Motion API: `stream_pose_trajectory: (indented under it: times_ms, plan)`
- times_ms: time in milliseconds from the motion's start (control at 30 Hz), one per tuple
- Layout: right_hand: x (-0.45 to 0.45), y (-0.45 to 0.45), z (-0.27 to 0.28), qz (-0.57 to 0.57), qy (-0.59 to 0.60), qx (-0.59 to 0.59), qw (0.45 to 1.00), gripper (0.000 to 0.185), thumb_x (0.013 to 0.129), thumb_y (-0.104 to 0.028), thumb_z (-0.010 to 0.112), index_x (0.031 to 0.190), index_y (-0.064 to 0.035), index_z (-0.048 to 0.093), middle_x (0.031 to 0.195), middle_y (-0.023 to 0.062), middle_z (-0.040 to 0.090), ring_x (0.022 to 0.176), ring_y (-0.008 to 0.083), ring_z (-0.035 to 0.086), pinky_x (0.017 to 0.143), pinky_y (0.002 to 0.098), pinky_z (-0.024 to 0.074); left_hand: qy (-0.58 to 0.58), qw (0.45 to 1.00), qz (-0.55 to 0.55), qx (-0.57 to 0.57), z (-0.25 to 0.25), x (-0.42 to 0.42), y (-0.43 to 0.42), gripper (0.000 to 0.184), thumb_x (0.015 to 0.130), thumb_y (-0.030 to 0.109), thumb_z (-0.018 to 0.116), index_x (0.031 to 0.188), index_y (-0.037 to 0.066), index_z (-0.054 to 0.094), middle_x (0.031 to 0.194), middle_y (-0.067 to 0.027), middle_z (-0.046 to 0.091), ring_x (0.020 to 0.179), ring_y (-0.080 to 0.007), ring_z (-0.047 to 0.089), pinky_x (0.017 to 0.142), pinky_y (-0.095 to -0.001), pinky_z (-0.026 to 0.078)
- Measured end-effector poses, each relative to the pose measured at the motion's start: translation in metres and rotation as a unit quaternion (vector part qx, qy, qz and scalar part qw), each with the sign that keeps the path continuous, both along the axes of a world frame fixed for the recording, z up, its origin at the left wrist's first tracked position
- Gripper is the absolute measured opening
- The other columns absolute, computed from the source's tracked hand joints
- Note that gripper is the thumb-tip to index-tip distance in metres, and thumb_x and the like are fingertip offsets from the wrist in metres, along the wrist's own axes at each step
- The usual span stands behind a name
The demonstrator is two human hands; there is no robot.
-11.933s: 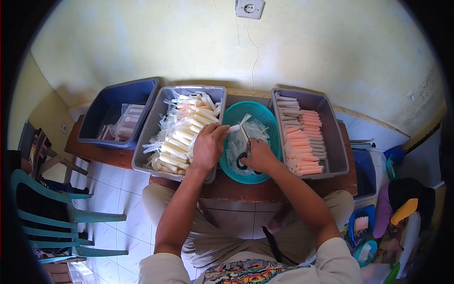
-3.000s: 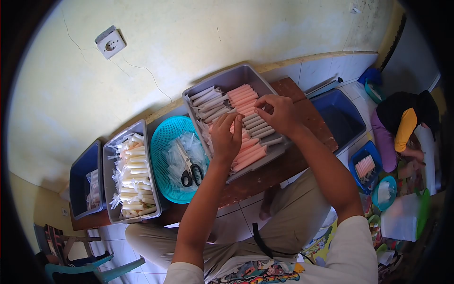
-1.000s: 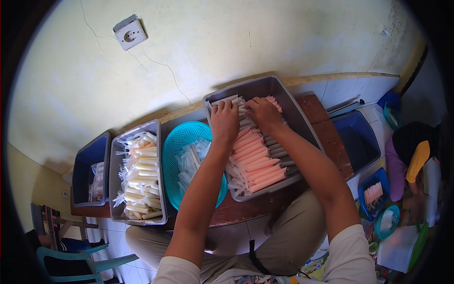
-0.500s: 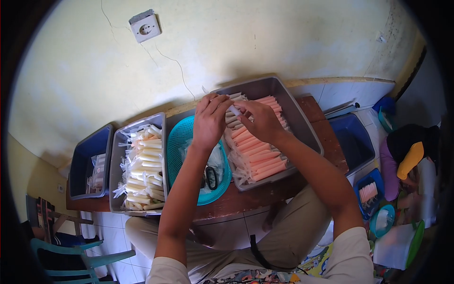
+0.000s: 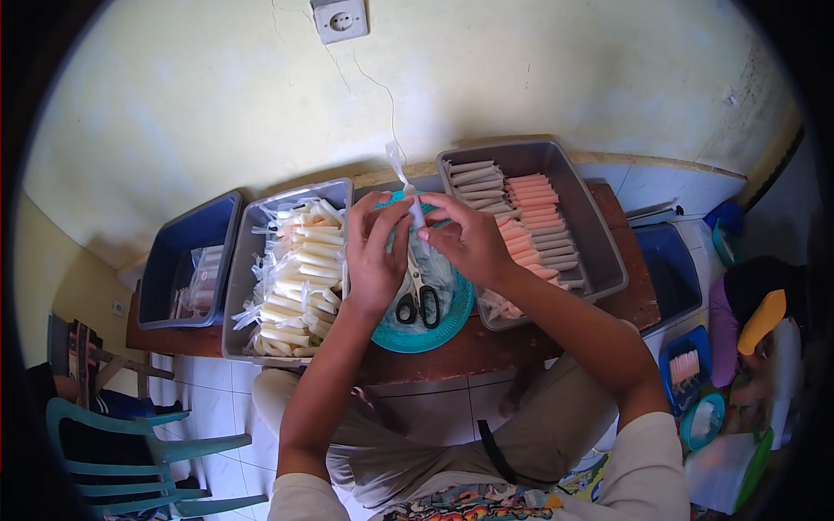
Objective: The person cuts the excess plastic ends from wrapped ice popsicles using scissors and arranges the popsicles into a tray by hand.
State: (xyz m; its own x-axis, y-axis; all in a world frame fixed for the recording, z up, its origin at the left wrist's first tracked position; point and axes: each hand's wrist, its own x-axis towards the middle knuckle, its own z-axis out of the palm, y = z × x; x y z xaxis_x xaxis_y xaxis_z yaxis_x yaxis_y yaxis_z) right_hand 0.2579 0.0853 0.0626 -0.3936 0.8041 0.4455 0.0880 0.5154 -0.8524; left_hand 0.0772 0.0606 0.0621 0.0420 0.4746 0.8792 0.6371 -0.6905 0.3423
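Between my two hands a pale lilac filled plastic tube [image 5: 417, 215] stands nearly upright, its clear loose end pointing up toward the wall. My left hand [image 5: 375, 247] pinches it from the left, and my right hand [image 5: 473, 239] has its fingers closed on it from the right. Both hands are above a turquoise mesh basket [image 5: 430, 339]. In the basket, black-handled scissors [image 5: 419, 304] lie on clear plastic bags [image 5: 441, 280]. To the right, a grey crate [image 5: 599, 227] holds rows of pink tubes [image 5: 532, 201] and greyish tubes [image 5: 476, 178].
A second grey crate [image 5: 234, 326] holds wrapped cream-coloured tubes [image 5: 306, 269]. Beyond it stands a dark blue crate [image 5: 165, 286] with a few packs. All rest on a low brown wooden bench [image 5: 408, 369]. Another person [image 5: 764, 304] sits at right; a green chair [image 5: 122, 451] stands lower left.
My hands have moved left from over the pink-tube crate to over the basket, carrying the tube, which is now more upright. The view has turned left, and the scissors show more fully.
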Motion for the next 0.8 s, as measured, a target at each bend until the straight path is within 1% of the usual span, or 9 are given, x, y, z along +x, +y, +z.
stream_pose_trajectory:
  times_ms: [33, 100, 200, 300, 333, 467, 533, 700, 800]
  plan:
    - [-0.005, -0.003, -0.003, 0.007, 0.025, -0.015, 1.0, 0.045, 0.1, -0.014, 0.073, 0.142, -0.0044, 0.06, 0.108, 0.0189, 0.079, 0.097, 0.0265, 0.081, 0.079, 0.0345, 0.0637, -0.057, 0.998, -0.004, -0.027, -0.006, -0.003, -0.003, 0.036, 0.089, -0.014, 0.074, 0.121, 0.004, 0.074, 0.117, -0.0157, 0.07, 0.094, -0.0237, 0.076, 0.079, -0.0351, 0.062]
    - [-0.013, -0.006, -0.01, 0.018, 0.046, -0.03, 0.998, 0.048, 0.1, -0.013, 0.073, 0.145, -0.0055, 0.058, 0.11, 0.019, 0.079, 0.097, 0.0263, 0.081, 0.079, 0.0344, 0.0636, -0.065, 0.994, -0.011, -0.082, -0.019, -0.012, -0.007, 0.033, 0.094, -0.01, 0.073, 0.124, 0.002, 0.072, 0.117, -0.015, 0.072, 0.098, -0.0216, 0.076, 0.085, -0.0348, 0.063]
    - [-0.02, -0.008, -0.027, -0.013, 0.054, -0.033, 0.998, 0.052, 0.1, -0.014, 0.073, 0.148, -0.0071, 0.056, 0.112, 0.0182, 0.08, 0.099, 0.0253, 0.081, 0.081, 0.0342, 0.0632, -0.21, 0.946, -0.104, -0.225, -0.037, -0.011, -0.011, 0.028, 0.101, -0.003, 0.071, 0.129, -0.001, 0.07, 0.119, -0.0112, 0.076, 0.107, -0.0172, 0.074, 0.093, -0.0326, 0.061]
    - [-0.017, -0.011, -0.035, -0.017, 0.038, -0.07, 0.997, 0.054, 0.1, -0.014, 0.074, 0.15, -0.0079, 0.054, 0.113, 0.0183, 0.08, 0.101, 0.0256, 0.081, 0.083, 0.0344, 0.0627, -0.23, 0.928, -0.116, -0.268, -0.045, -0.011, -0.016, 0.03, 0.1, -0.002, 0.072, 0.13, 0.0, 0.07, 0.119, -0.011, 0.076, 0.108, -0.0173, 0.073, 0.092, -0.0328, 0.061]
    - [-0.016, -0.011, -0.037, -0.014, 0.031, -0.077, 0.996, 0.054, 0.1, -0.014, 0.074, 0.15, -0.0077, 0.054, 0.113, 0.0183, 0.08, 0.101, 0.0254, 0.081, 0.084, 0.0346, 0.0628, -0.239, 0.933, -0.108, -0.244, -0.047, -0.01, -0.016, 0.03, 0.098, -0.001, 0.075, 0.128, 0.001, 0.074, 0.112, -0.0132, 0.079, 0.101, -0.0182, 0.078, 0.085, -0.0336, 0.065]
    - [-0.015, -0.016, -0.028, -0.006, 0.021, -0.12, 0.992, 0.055, 0.1, -0.015, 0.076, 0.15, -0.0066, 0.054, 0.114, 0.0181, 0.08, 0.1, 0.0243, 0.081, 0.084, 0.0347, 0.0631, -0.246, 0.919, -0.118, -0.285, -0.046, -0.013, -0.019, 0.03, 0.099, 0.002, 0.075, 0.13, 0.002, 0.073, 0.113, -0.012, 0.079, 0.101, -0.0167, 0.077, 0.084, -0.033, 0.064]
    - [-0.018, -0.019, -0.025, -0.008, 0.027, -0.135, 0.99, 0.056, 0.1, -0.016, 0.075, 0.151, -0.0065, 0.053, 0.115, 0.0177, 0.079, 0.099, 0.024, 0.081, 0.083, 0.0345, 0.0634, -0.273, 0.886, -0.151, -0.343, -0.045, -0.015, -0.018, 0.031, 0.101, 0.005, 0.074, 0.131, 0.003, 0.073, 0.114, -0.0112, 0.079, 0.103, -0.0142, 0.075, 0.086, -0.0321, 0.063]
    - [-0.017, -0.016, -0.025, -0.006, 0.028, -0.14, 0.99, 0.062, 0.099, -0.015, 0.076, 0.155, -0.0068, 0.05, 0.112, 0.0171, 0.079, 0.095, 0.0247, 0.081, 0.079, 0.034, 0.0645, -0.285, 0.871, -0.173, -0.361, -0.035, -0.02, -0.016, 0.03, 0.103, 0.005, 0.073, 0.132, 0.0, 0.071, 0.118, -0.0105, 0.077, 0.107, -0.0143, 0.073, 0.093, -0.032, 0.06]
    - [-0.018, -0.022, -0.015, 0.002, -0.021, -0.084, 0.996, 0.067, 0.097, -0.012, 0.077, 0.157, -0.0068, 0.048, 0.113, 0.0175, 0.077, 0.095, 0.0261, 0.081, 0.077, 0.0338, 0.0648, -0.293, 0.863, -0.168, -0.376, -0.028, -0.027, -0.02, 0.031, 0.103, 0.006, 0.073, 0.133, -0.001, 0.069, 0.12, -0.0098, 0.076, 0.111, -0.0153, 0.071, 0.097, -0.0316, 0.058]
